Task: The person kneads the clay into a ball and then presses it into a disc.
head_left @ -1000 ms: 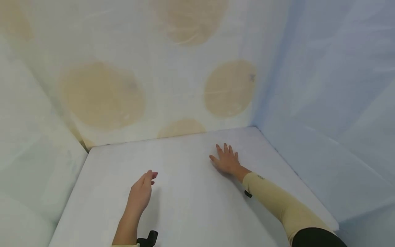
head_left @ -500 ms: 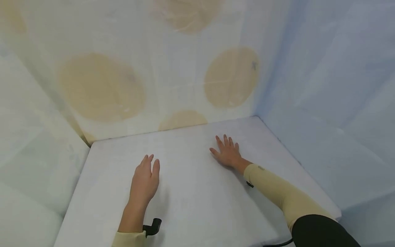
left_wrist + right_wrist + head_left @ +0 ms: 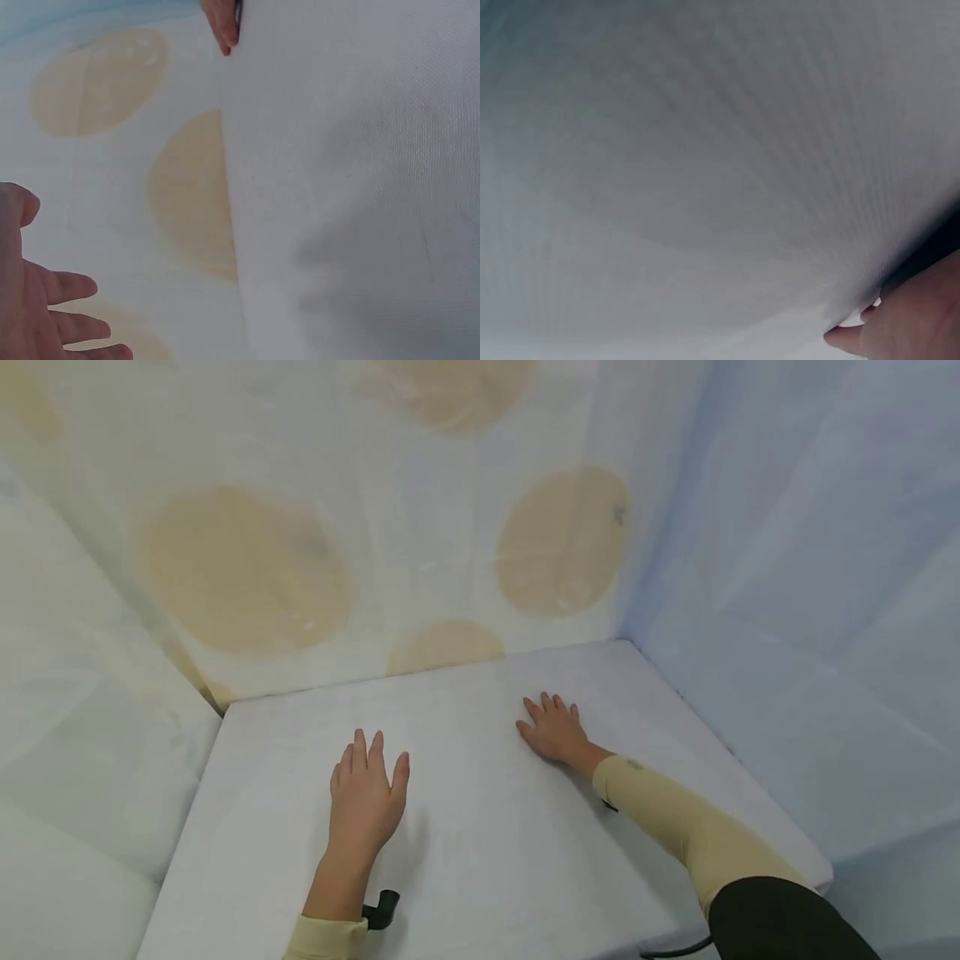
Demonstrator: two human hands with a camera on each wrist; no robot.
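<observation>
A table covered in white cloth fills the lower middle of the head view. My left hand lies palm down on the cloth left of centre, fingers straight and holding nothing. My right hand rests flat on the cloth further back and to the right, fingers spread, a beige sleeve behind it. In the left wrist view my left hand shows at the lower left with fingers extended, and the tip of my right hand shows at the top. The right wrist view shows cloth and a bit of my right hand.
A pale backdrop with large tan circles hangs behind the table. A light blue sheet walls the right side and a white sheet the left. A small black wrist mount sits by my left wrist.
My left hand has turned from edge-on to palm down and settled flat on the cloth. My right hand has stayed nearly still. The head view has tipped slightly.
</observation>
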